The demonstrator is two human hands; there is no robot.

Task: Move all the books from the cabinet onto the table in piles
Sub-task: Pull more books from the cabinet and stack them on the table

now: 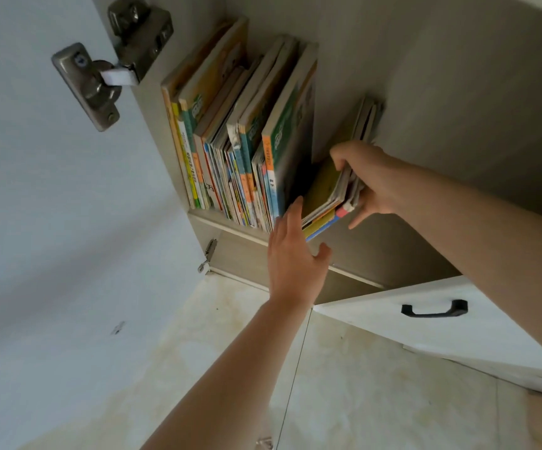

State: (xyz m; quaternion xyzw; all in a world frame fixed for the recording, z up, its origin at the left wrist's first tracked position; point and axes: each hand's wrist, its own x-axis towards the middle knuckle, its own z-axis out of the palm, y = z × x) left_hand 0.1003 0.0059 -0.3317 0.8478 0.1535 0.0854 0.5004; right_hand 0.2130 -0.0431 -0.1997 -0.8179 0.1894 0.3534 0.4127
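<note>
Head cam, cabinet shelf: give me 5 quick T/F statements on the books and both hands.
1. The right hand grips a tilted bundle of thin books. True.
2. The left hand is closed around a book. False: it is open, fingers stretched toward the bundle's lower edge.
3. A row of upright books stands left of the bundle. True.
4. The shelf behind the right hand is bare. False: a few thin books lean against the cabinet's back wall.
5. The cabinet door is shut. False: it stands open, its hinge exposed.
</note>
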